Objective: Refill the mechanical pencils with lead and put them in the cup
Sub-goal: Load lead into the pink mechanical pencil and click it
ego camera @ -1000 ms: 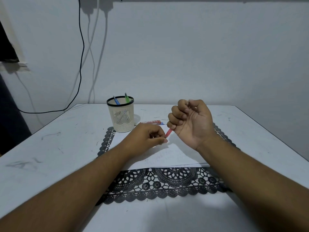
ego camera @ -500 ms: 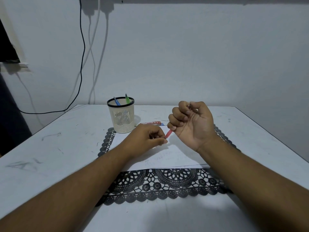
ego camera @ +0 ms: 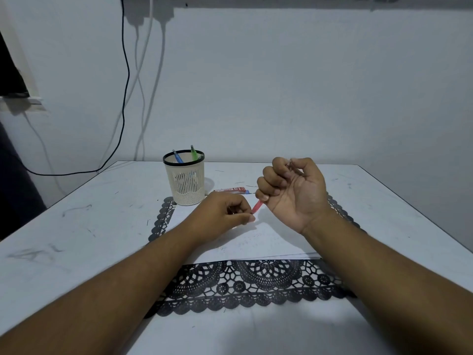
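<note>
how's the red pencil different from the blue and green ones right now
The red pencil is out of the cup, gripped in the right hand with the left hand pinching at its lower end; the blue pencil and green pencil stand in the cup, untouched. Red slants low over the paper; those two point up. All look like slim plastic pencils.

Most of red mechanical pencil (ego camera: 257, 206) hidden inside curled right hand (ego camera: 291, 193). Contents of left hand's (ego camera: 225, 213) pinch too small to tell. Blue pencil (ego camera: 177, 157) and green pencil (ego camera: 194, 152) mostly sunk in cream mesh cup (ego camera: 184, 180). Forearms cut off at bottom edge.
</note>
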The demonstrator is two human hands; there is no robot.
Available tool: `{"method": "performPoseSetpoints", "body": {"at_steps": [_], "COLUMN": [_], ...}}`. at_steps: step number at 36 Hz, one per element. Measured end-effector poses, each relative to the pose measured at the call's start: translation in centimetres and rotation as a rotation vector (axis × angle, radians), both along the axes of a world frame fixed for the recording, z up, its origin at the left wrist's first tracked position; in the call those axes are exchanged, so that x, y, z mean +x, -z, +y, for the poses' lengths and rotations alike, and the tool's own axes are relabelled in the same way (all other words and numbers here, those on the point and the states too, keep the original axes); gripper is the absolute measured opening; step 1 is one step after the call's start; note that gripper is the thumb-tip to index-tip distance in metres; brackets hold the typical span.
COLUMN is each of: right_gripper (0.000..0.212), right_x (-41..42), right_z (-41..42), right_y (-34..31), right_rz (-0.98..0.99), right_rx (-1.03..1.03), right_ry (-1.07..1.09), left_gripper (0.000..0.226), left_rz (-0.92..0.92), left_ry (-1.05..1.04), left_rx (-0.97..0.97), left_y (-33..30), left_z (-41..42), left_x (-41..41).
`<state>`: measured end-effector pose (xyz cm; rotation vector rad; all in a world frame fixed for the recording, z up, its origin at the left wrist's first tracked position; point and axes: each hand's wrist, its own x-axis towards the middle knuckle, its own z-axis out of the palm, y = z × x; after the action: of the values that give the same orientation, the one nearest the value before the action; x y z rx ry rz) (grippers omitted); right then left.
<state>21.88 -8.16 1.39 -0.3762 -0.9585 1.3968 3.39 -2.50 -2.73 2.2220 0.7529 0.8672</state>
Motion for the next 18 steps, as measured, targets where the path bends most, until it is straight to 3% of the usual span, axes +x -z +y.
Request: {"method": "performPoseSetpoints", "body": {"at_steps": [11,18], "right_gripper": [0.026,0.029], "right_x": [0.00,0.89], "right_z": [0.06,0.25], "right_y": [0.07,0.41], "right_rz": [0.009,0.241], "right_rx": [-0.002,-0.118], "right_ry": [0.013,0.089], "left_gripper": [0.009,0.003], "left_rz": [0.002,-0.063], "left_ry": [0.008,0.015], "left_rx": [0.011,-0.094], "left_y": [-0.08,-0.23], "left_z": [-0.12,-0.01], "left_x": [-0.10,-0.30]}}
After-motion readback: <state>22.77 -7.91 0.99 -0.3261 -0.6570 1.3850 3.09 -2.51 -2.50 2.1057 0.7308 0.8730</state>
